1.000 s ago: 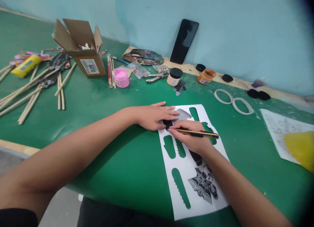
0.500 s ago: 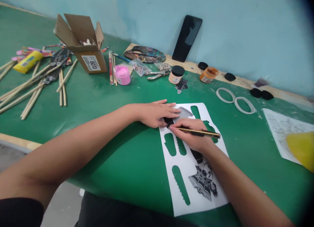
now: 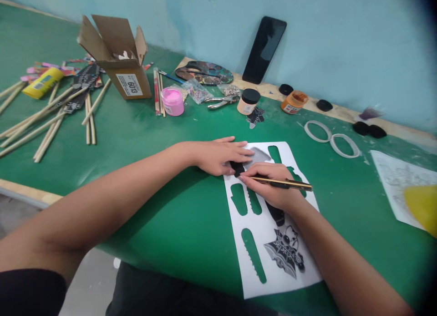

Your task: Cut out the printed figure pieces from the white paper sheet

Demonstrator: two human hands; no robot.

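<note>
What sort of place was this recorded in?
Likely a craft room or small workshop: the green table bears a paint-stained palette, an open pink jar and a white sheet with shapes cut out of it.

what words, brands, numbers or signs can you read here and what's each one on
"6013": printed sideways on the white label of the cardboard box; the finer print beside it is too small to read.
Too small or blurred to read: the labels on the pink jar, peach jar, orange jar and yellow tube.
</note>
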